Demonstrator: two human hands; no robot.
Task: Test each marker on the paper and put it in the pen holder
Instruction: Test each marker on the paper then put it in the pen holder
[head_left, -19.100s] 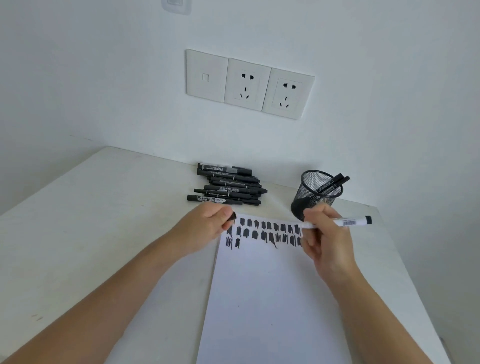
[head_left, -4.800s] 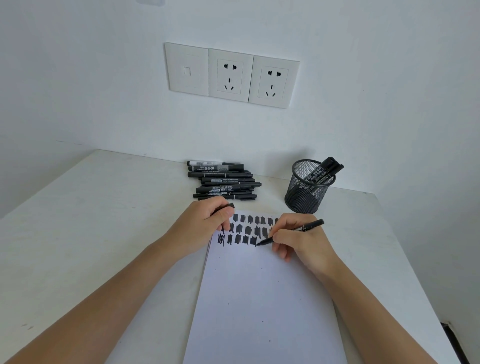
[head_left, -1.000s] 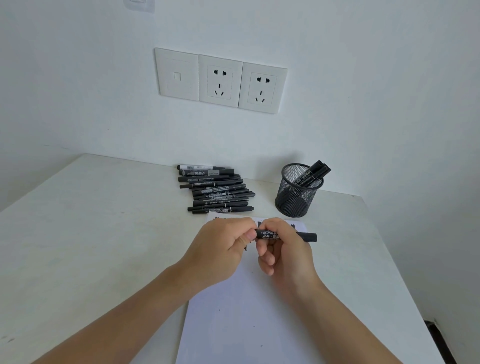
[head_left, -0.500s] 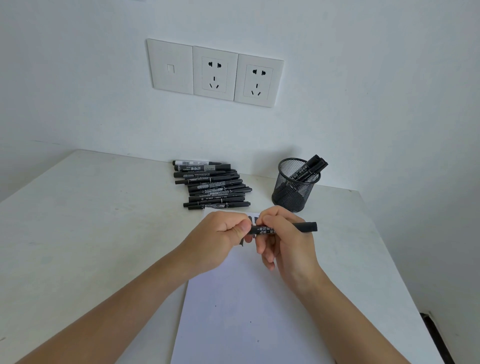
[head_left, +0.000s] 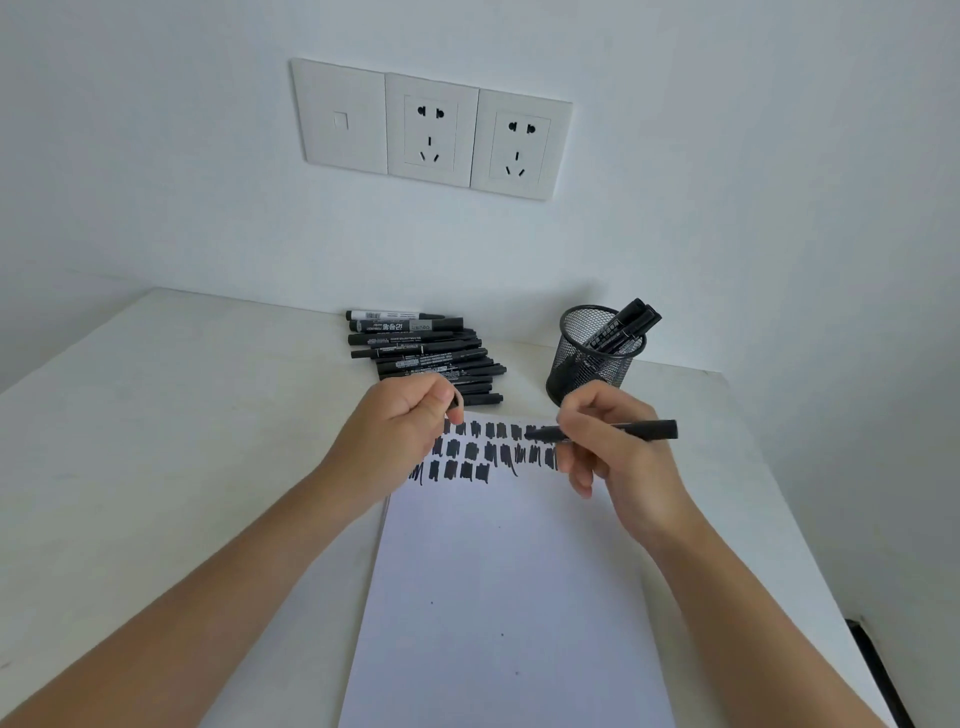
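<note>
My right hand (head_left: 618, 457) has its grip pinched on a slim black marker (head_left: 649, 430), centre right of the frame, level above the paper (head_left: 509, 571). My left hand (head_left: 400, 426) curls round something small and dark, probably its cap (head_left: 456, 402). I judge the marker light, stiff and slick: hold mid-barrel.

Two hands show: the left hand (head_left: 395, 431) pinches one small dark cap (head_left: 457, 402), and the right hand (head_left: 618, 462) holds one black marker (head_left: 644, 430). One mesh pen holder (head_left: 592, 364) stands on the one white table (head_left: 182, 415), with what look like three black markers (head_left: 623, 325) in it. The pile of markers (head_left: 415, 349) numbers at least ten, one white-barrelled and the rest black; overlap prevents an exact count. One sheet of paper (head_left: 509, 571) bears three rows of black test marks (head_left: 467, 452). The wall carries three plates: two sockets (head_left: 431, 130) and one plain plate (head_left: 340, 119).
</note>
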